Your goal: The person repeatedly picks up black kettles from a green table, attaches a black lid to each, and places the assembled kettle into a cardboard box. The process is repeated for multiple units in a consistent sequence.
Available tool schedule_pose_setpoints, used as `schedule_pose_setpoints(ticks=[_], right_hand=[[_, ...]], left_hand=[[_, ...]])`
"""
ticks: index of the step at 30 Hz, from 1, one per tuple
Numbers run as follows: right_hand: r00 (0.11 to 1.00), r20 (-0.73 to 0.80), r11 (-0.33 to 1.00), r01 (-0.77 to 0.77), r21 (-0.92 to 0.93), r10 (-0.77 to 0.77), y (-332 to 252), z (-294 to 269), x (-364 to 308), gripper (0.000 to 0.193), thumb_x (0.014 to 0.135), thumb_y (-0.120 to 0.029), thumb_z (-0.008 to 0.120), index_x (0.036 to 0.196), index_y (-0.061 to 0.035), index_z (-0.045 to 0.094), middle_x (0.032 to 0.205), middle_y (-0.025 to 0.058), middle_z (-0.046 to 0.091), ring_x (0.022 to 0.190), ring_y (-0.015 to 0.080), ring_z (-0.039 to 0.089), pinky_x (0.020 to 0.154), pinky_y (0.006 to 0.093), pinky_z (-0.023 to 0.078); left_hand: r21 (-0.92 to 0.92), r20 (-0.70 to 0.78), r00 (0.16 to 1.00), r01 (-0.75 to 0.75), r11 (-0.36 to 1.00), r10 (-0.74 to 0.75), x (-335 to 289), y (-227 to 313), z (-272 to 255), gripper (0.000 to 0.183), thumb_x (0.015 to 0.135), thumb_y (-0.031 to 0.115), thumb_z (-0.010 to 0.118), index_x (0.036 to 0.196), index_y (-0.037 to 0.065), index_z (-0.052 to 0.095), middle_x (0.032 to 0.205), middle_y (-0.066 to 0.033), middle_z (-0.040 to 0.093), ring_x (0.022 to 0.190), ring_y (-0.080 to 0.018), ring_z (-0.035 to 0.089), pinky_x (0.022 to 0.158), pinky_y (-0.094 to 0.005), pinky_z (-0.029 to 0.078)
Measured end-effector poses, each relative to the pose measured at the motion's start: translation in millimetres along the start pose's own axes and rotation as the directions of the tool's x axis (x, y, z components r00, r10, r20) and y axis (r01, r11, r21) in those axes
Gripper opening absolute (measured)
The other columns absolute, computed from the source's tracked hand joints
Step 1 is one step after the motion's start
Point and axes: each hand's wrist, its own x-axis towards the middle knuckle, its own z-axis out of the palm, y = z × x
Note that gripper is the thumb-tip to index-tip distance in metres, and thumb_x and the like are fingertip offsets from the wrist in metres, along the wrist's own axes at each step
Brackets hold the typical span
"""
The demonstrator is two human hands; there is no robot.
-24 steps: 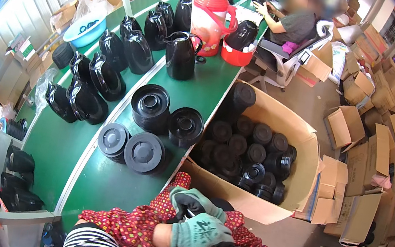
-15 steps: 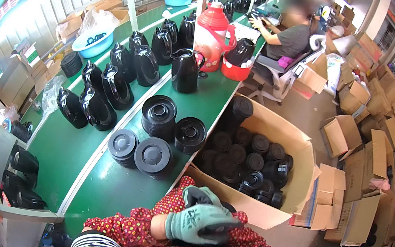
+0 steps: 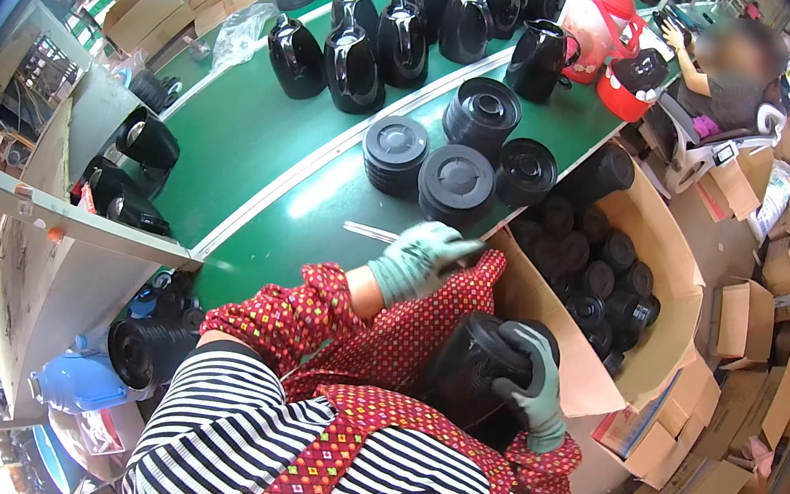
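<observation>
Working on the black piece [image 3: 472, 361] in your lap [image 3: 392, 338] looks to be the step in hand – a guess from how your hands divide the job. Your right hand [image 3: 541, 397] is clamped on it, gloved fingers laid over the top and thumb tucked in below, so the piece sits at your right, just beside the near flap of the box [image 3: 671, 261]. Much of its lower part is in shadow; whether it is 1 part or 2 set together, you cannot tell from here.

Your left hand [image 3: 420, 266] is up by the edge of the green bench [image 3: 287, 151], fingers half curled and pointing right, well apart from the piece. A thin silver rod [image 3: 370, 232] shows just to its left – whether it lies on the bench or is pinched by that hand, the view does not settle. Beyond it stand 4 stacks of lids [image 3: 457, 177], close together, with the jugs [image 3: 354, 69] farther back. The box at your right holds many black cylinders [image 3: 605, 261].

The next move, as I judge it, calls for your right hand to keep the piece level and firm on your lap while the left is free to return to its rim. Gloves on smooth black plastic could slip, so spread the right fingers wide and mind the flap beside your wrist.
</observation>
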Motion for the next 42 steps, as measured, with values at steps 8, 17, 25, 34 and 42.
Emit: schedule_pose_setpoints(ticks=[8,17,25,34,42], right_hand=[[0.869,-0.456,0.945,-0.038,0.325,0.192,15.8,27.8,-4.5,0.037,0.095,-0.023,0.079,0.121,0.0004,0.068,0.108,0.0095,0.072,0.103,0.0242,0.069,0.095,0.0365,0.054],[0.902,-0.104,0.252,-0.006,0.968,0.42,24.2,17.8,32.6,0.069,0.109,-0.059,0.047,0.154,-0.0061,0.053,0.149,0.0148,0.062,0.134,0.0322,0.061,0.119,0.0509,0.047],[0.976,0.081,0.375,-0.153,0.914,0.201,55.7,73.7,56.8,0.051,0.117,-0.036,0.036,0.152,-0.0019,0.049,0.151,0.0202,0.058,0.136,0.0337,0.06,0.117,0.0501,0.05],[0.951,0.158,0.399,-0.258,0.88,0.266,21.2,117.3,108.6,0.041,0.111,-0.012,0.056,0.151,-0.0033,0.05,0.144,0.0143,0.063,0.132,0.0266,0.063,0.114,0.0417,0.054],[0.976,-0.136,0.925,-0.108,0.364,0.168,85.6,146.9,117.0,0.042,0.109,-0.009,0.056,0.148,0.0037,0.053,0.137,0.0142,0.063,0.128,0.0246,0.062,0.109,0.0393,0.049]], left_hand=[[0.293,0.035,0.946,0.299,0.908,-0.323,-53.2,-77.6,32.8,0.062,0.085,0.029,0.082,0.14,0.009,0.063,0.121,-0.0192,0.065,0.112,-0.0409,0.06,0.099,-0.0501,0.05],[-0.779,0.048,0.991,0.117,0.616,-0.129,-81.6,58.0,-42.2,0.084,0.083,0.024,0.089,0.153,0.001,0.049,0.164,-0.0214,0.042,0.14,-0.0337,0.055,0.116,-0.0447,0.045],[-0.68,0.011,0.971,0.182,0.71,-0.238,-100.9,89.2,-81.5,0.019,0.094,0.01,0.078,0.109,0.0,0.07,0.152,-0.025,0.056,0.134,-0.0376,0.06,0.11,-0.044,0.048],[-0.884,-0.05,0.84,0.214,0.415,-0.541,-119.1,76.6,-100.2,0.02,0.092,0.006,0.08,0.107,-0.005,0.072,0.145,-0.0247,0.064,0.123,-0.0286,0.066,0.103,-0.0394,0.052],[-0.823,-0.16,0.712,0.285,0.491,-0.683,-130.4,37.9,-131.7,0.036,0.104,0.022,0.071,0.127,-0.006,0.065,0.113,-0.0141,0.075,0.09,-0.0205,0.075,0.081,-0.0333,0.061]])
